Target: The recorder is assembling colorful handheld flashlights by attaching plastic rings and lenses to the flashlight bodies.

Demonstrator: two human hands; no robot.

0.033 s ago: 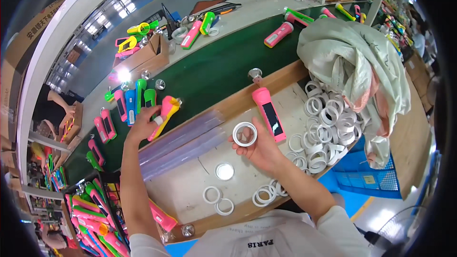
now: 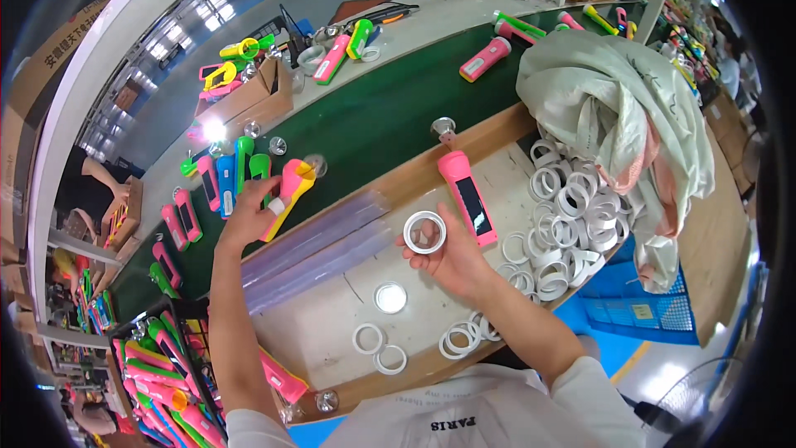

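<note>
Just right of the frame's centre we see the right hand (image 2: 454,261) holding up a white plastic ring (image 2: 424,231); the ring sits at the fingertips, pinched at its lower rim between thumb and fingers, its open face turned toward us; the fingers are curled closed on it. Left of centre the left hand (image 2: 249,216) is wrapped around the lower body of a yellow and pink plastic flashlight (image 2: 288,191), which tilts up to the right with its clear lens end over the dark green conveyor belt (image 2: 373,116); those fingers are shut around it. Just right of the ring a pink plastic flashlight with a dark panel (image 2: 467,197) lies on the pale wooden worktable (image 2: 332,323); further right sits a heap of white plastic rings (image 2: 564,216), beneath a crumpled pale cloth (image 2: 613,99); below the ring, on the table, lies a round clear lens disc (image 2: 390,298).
</note>
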